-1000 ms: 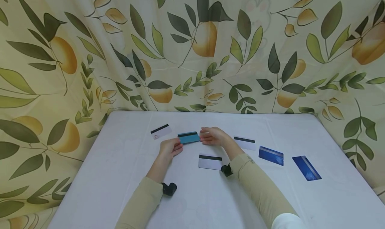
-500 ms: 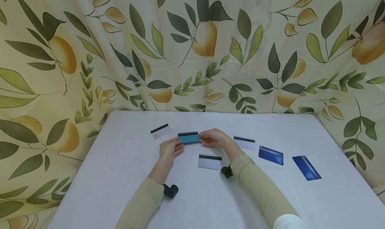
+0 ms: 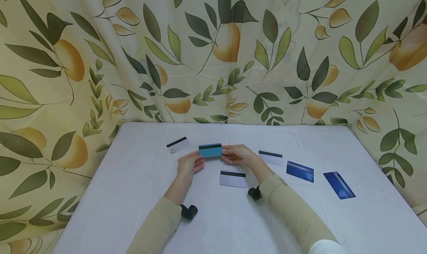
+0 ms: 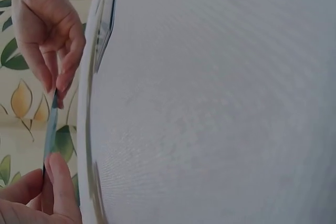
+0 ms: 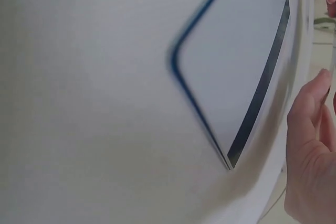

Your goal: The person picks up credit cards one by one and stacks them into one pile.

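Observation:
A teal card [image 3: 210,151] with a dark magnetic stripe along its top is held between both hands, its striped face towards the head camera. My left hand [image 3: 188,166] pinches its left end, and my right hand [image 3: 237,154] pinches the right end. The left wrist view shows the card [image 4: 51,129] edge-on, raised above the table, with fingers at each end. Nearer me, below the right hand, lies a white card [image 3: 232,179] with a black stripe. That white card [image 5: 231,61] looms large in the right wrist view.
Another white striped card [image 3: 178,145] lies at the back left. Right of the hands are a white card [image 3: 270,158] and two blue cards [image 3: 300,171] [image 3: 339,185]. All rest on a white-covered table [image 3: 116,194] backed by a leaf-and-fruit patterned curtain [image 3: 207,72].
The teal card has risen slightly and tipped up, showing more of its face. The right hand has shifted a little and its fingers now meet the card's right end. The other cards stay put.

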Demonstrator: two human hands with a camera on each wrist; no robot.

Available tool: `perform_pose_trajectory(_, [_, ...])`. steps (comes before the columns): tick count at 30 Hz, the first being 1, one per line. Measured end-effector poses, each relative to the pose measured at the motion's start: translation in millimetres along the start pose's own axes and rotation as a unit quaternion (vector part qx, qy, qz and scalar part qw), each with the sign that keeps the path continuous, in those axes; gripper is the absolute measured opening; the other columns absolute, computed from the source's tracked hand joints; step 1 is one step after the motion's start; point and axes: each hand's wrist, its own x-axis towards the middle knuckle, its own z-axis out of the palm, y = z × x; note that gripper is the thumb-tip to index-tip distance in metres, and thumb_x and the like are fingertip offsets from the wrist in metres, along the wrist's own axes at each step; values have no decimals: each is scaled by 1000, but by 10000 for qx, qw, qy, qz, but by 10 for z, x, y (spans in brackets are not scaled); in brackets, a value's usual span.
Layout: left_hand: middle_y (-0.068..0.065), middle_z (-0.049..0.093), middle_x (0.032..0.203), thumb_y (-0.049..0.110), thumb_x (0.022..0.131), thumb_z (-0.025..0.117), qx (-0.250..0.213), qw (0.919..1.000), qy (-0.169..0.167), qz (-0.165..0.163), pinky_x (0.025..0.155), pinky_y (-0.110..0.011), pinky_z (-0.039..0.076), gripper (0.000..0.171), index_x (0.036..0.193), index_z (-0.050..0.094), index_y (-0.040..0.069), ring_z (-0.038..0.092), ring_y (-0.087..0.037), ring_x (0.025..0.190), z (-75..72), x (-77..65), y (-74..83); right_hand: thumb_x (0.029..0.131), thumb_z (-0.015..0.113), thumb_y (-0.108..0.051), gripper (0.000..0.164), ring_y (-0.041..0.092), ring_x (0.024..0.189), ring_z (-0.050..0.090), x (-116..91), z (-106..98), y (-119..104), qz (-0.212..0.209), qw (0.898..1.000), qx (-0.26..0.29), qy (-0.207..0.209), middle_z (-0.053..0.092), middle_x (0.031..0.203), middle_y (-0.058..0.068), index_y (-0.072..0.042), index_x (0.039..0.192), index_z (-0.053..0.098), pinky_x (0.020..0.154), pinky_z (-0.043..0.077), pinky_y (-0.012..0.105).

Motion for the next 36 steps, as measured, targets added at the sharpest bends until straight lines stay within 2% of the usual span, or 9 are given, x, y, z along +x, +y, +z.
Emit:
perform_pose_trajectory(7, [-18,67,88,-2,83,60,-9,9998,-166,-95,66,-28,57,30,113,61,-2,65,-12,63,22,-9,6,86,61,-4,42,13,68,66,-67,-25,42,-4,9994,123,329,69,82,7,-7,127,53,63,55,22])
perform_pose_trajectory(12, [-20,67,91,-2,83,60,54,9995,-282,-146,70,-31,57,30,113,61,-3,66,-13,64,51,-43,12,86,62,-6,42,15,69,67,-167,-52,88,-39,9987,191,462,69,89,10,-8,127,53,62,55,22])
perform_pose_trajectory(18, [-16,68,85,-4,83,60,117,9989,-423,-187,68,-31,57,31,114,60,-4,65,-13,62,85,-99,23,87,60,-6,42,15,71,67,-301,-72,157,-134,9977,372,552,69,91,10,-8,129,52,64,56,23])
perform_pose_trajectory(26, [-23,65,100,-1,84,59,377,9969,-626,-279,68,-30,57,31,116,59,-3,65,-12,63,115,-153,0,88,58,-4,44,16,73,68,-443,-98,259,-432,9965,471,540,68,96,14,-4,131,48,68,56,26])
perform_pose_trajectory(33, [-11,68,81,-2,84,60,487,9955,-735,-344,67,-30,57,30,114,60,-3,65,-12,63,136,-188,-62,87,59,-4,47,16,73,68,-560,-127,347,-556,9953,524,594,69,88,11,-3,132,46,66,56,25])
perform_pose_trajectory(36, [-8,67,78,-1,84,60,560,9947,-784,-372,68,-31,57,30,114,60,-2,65,-13,64,150,-198,-92,87,59,-4,47,16,73,68,-603,-142,387,-558,9950,492,673,69,86,9,-4,133,46,64,56,24])
